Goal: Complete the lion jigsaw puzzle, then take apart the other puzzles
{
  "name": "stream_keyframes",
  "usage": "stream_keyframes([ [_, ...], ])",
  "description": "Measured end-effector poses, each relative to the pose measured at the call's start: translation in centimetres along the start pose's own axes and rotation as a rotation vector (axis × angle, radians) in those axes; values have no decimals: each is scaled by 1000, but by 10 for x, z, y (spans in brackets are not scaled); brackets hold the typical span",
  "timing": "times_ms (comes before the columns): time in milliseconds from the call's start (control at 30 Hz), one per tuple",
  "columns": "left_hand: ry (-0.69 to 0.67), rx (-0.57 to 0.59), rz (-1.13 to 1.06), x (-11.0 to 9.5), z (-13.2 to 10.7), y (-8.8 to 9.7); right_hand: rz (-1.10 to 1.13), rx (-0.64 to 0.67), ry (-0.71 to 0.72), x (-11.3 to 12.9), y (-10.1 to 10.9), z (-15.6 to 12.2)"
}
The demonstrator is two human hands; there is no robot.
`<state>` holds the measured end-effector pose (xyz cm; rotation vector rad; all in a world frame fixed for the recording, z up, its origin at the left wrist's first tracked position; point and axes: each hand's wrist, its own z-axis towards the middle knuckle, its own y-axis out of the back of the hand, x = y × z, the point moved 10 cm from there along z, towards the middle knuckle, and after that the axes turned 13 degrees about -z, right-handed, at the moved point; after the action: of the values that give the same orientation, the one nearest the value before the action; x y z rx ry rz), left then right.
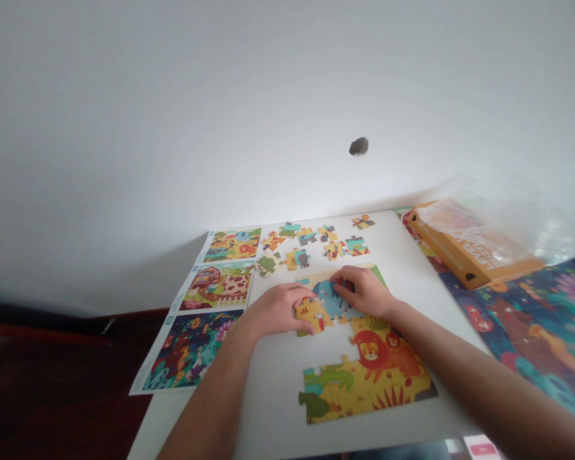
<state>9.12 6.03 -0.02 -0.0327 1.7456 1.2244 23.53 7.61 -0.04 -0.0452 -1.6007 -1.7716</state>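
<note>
My left hand (282,309) is closed around the edge of a yellow jigsaw piece (308,312), thumb on the near side and fingers on the far side. That piece lies against the left edge of the blue elephant section (329,301). With bent fingers pinched together, my right hand (364,289) grips a puzzle piece at the elephant; its fingers hide part of it. Nearer to me, joined pieces show a red-maned lion (368,349) and a green crocodile (339,378). A gap separates this lower left part from the piece in my left hand.
Several loose pieces (297,258) lie toward the wall on the white table (273,377). A sheet with three pictures (215,286) lies at left. At right are an orange box (453,246), clear plastic wrap (503,217) and a dark colourful puzzle (531,326).
</note>
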Motion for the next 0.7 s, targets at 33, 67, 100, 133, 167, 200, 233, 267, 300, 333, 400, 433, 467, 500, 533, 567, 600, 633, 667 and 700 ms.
stream_keyframes([
  [33, -16, 1, 12, -2, 1, -1, 1, -1, 2, 0, 0, 0],
  [67, -29, 4, 16, -3, 1, -3, 0, -1, 2, 0, 0, 0],
  [100, -41, 7, 17, -4, 1, -4, -1, 0, 2, 0, 0, 0],
  [133, -49, 9, 14, -4, 1, -5, -3, 3, 1, 0, 0, 0],
  [167, -53, 12, 11, -3, 1, -6, -4, 3, -1, 0, 0, -1],
  [200, -52, 14, 7, -3, 1, -7, -4, 5, -3, 0, 0, -1],
  [233, -51, 17, 4, -3, 1, -7, -4, 5, -5, 0, 0, -1],
  [267, -48, 19, 2, -3, 0, -7, -3, 5, -5, 0, 0, -1],
  [300, -43, 22, 3, -4, 0, -7, -2, 3, -5, 0, 0, -1],
  [333, -39, 25, 4, -5, 0, -8, -2, 1, -5, 1, 1, -1],
  [400, -38, 22, 8, -9, 0, -7, -4, -3, -5, 1, 2, -1],
  [433, -43, 13, 8, -11, 0, -7, -5, -2, -6, 1, 2, -1],
  [467, -50, 1, 4, -14, 0, -6, -8, 1, -9, 1, 2, -1],
  [500, -56, -11, -6, -16, -1, -5, -10, 6, -11, 1, 2, -1],
  [533, -57, -20, -20, -17, -1, -5, -12, 9, -13, 1, 1, -1],
  [567, -53, -25, -36, -18, -1, -5, -13, 12, -13, 1, 1, -1],
  [600, -47, -24, -54, -18, -1, -5, -15, 13, -13, 1, 1, -1],
  [633, -40, -20, -68, -17, -2, -5, -17, 14, -11, 1, 1, -1],
  [667, -36, -18, -79, -17, -2, -6, -18, 15, -9, 2, 0, -1],
  [700, -34, -20, -86, -16, -2, -5, -20, 16, -5, 2, 0, -1],
])
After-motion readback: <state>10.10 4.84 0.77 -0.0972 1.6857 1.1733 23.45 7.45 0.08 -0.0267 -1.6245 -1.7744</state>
